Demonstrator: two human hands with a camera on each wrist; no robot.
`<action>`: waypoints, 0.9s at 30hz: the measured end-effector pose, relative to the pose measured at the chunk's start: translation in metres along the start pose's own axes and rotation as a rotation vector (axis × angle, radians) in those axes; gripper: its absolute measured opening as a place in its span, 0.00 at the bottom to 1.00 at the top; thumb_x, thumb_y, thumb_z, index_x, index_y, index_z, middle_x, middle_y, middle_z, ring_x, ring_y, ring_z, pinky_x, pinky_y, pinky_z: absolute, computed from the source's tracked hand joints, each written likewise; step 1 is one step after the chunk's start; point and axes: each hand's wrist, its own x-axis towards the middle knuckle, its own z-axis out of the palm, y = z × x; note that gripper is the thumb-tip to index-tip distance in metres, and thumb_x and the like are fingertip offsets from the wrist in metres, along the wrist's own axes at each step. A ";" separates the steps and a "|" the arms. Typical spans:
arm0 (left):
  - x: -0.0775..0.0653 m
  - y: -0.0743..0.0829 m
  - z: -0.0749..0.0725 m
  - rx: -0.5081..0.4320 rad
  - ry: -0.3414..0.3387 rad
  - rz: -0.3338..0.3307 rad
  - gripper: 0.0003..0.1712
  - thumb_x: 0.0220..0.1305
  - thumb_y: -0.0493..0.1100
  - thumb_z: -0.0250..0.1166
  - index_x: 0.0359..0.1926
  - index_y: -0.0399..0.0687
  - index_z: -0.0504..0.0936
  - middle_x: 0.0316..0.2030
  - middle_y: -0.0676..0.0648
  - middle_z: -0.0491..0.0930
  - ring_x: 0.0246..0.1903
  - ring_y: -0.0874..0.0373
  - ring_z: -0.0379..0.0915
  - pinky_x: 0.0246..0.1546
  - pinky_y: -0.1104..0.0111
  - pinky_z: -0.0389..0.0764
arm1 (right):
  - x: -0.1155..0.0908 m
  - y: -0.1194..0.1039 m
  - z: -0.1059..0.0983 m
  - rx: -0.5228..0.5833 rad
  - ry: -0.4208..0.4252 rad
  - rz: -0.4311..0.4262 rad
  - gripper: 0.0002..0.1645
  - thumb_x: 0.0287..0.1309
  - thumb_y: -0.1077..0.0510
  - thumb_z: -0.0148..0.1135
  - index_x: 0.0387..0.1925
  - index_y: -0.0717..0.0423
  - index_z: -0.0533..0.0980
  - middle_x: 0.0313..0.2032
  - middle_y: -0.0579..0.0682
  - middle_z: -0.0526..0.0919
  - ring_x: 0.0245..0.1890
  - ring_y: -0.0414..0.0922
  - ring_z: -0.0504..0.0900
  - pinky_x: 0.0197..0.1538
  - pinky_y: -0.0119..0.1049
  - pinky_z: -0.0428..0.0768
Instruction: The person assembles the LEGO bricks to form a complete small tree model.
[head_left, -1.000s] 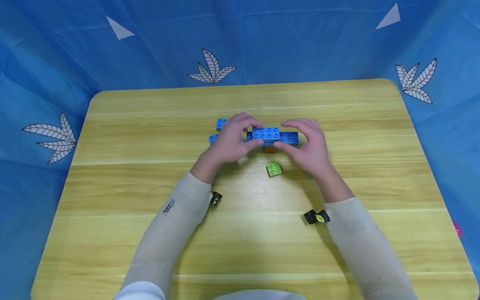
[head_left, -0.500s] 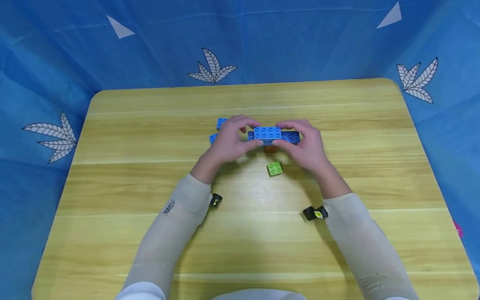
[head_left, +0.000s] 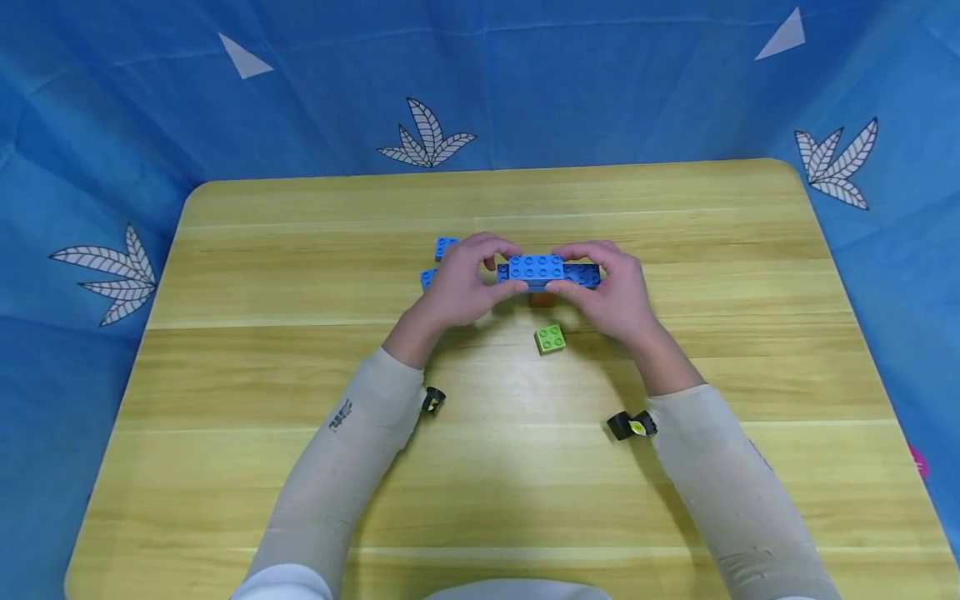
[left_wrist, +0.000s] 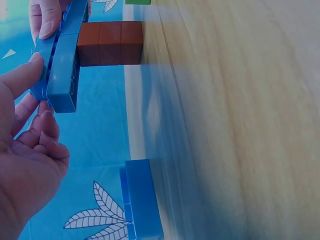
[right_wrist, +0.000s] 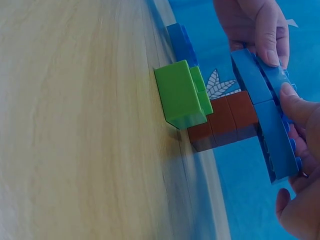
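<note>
A light blue toy building brick (head_left: 536,267) with two rows of studs sits over the joint of a longer row of darker blue bricks (right_wrist: 276,145). My left hand (head_left: 468,282) pinches its left end between thumb and index finger. At the right end, my right hand (head_left: 617,289) pinches it the same way, thumb in front and index finger behind. Beneath the blue row stands a brown column (left_wrist: 110,44) of stacked bricks, upright on the table, making a T shape. The two thumbs lie close together on the upper brick's front face.
A lime green brick (head_left: 550,339) stands on the wooden table (head_left: 495,475) just in front of the column. Beyond my left hand, two blue bricks, one farther back (head_left: 446,247) and one nearer (head_left: 427,277), are partly hidden. A blue patterned cloth (head_left: 480,83) hangs behind the table.
My right hand has shifted slightly left, its index finger coming in to the back of the upper blue brick. My left hand and the bricks have stayed nearly still.
</note>
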 end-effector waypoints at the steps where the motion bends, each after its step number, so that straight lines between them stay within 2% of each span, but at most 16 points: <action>1: 0.000 0.000 0.000 0.002 0.001 0.002 0.21 0.60 0.45 0.75 0.53 0.45 0.83 0.43 0.52 0.79 0.38 0.53 0.69 0.37 0.64 0.70 | 0.000 0.006 0.000 -0.003 -0.004 0.006 0.22 0.49 0.66 0.77 0.48 0.62 0.84 0.46 0.56 0.84 0.51 0.52 0.77 0.51 0.52 0.76; 6: 0.000 0.000 0.001 0.006 0.004 0.014 0.22 0.60 0.44 0.75 0.53 0.44 0.83 0.39 0.52 0.76 0.34 0.57 0.67 0.33 0.65 0.67 | 0.000 0.009 0.000 -0.019 -0.017 0.016 0.21 0.51 0.62 0.77 0.49 0.58 0.84 0.47 0.51 0.84 0.52 0.47 0.77 0.51 0.46 0.77; 12: 0.000 0.000 0.002 0.001 0.005 0.032 0.22 0.60 0.44 0.75 0.53 0.43 0.82 0.34 0.51 0.74 0.33 0.56 0.66 0.32 0.65 0.65 | -0.002 0.010 0.001 -0.011 0.007 -0.003 0.22 0.50 0.63 0.78 0.48 0.60 0.83 0.47 0.53 0.84 0.51 0.48 0.79 0.52 0.47 0.76; 18: 0.000 -0.001 0.002 -0.001 0.009 0.050 0.22 0.60 0.44 0.74 0.53 0.42 0.82 0.33 0.50 0.72 0.33 0.54 0.67 0.32 0.65 0.64 | -0.003 0.009 0.003 0.026 0.023 -0.017 0.23 0.47 0.67 0.78 0.48 0.63 0.83 0.47 0.57 0.84 0.50 0.53 0.80 0.51 0.50 0.76; 27: 0.000 0.001 0.001 0.004 -0.020 0.025 0.22 0.61 0.44 0.74 0.55 0.42 0.82 0.35 0.50 0.73 0.34 0.54 0.67 0.32 0.65 0.66 | -0.004 0.012 0.003 -0.030 0.023 -0.054 0.22 0.49 0.63 0.79 0.48 0.60 0.83 0.46 0.53 0.85 0.50 0.48 0.81 0.51 0.44 0.78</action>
